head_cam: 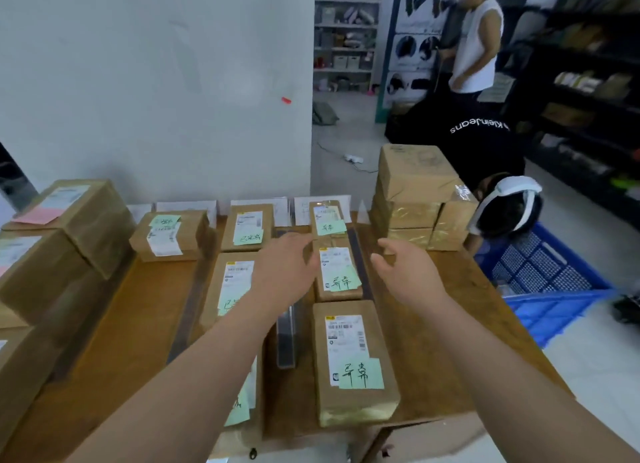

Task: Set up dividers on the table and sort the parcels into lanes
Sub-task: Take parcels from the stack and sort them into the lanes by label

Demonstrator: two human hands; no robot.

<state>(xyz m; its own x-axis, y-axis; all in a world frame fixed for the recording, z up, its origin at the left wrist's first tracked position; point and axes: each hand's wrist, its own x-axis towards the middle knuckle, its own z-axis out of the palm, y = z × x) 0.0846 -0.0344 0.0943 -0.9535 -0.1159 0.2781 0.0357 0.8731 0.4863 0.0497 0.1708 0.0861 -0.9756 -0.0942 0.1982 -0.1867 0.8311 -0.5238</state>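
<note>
Brown parcels with white labels and green notes lie in rows on the wooden table [433, 341]. The right lane holds a near parcel [353, 362], a middle parcel [337, 270] and a far parcel [327, 218]. My left hand [284, 265] hovers open just left of the middle parcel. My right hand [405, 272] hovers open to its right. Dark divider strips run front to back: one [286, 338] under my left wrist, another [360, 265] right of the lane, and a third [187, 310] further left. More parcels [232, 286] fill the middle lane, partly hidden by my left arm.
A stack of taped boxes [415, 199] stands at the table's far right corner. Larger cartons [52, 254] pile up along the left edge. A person with a white headband [505, 206] bends over a blue crate [547, 289] at right. Another person [474, 40] stands by shelves behind.
</note>
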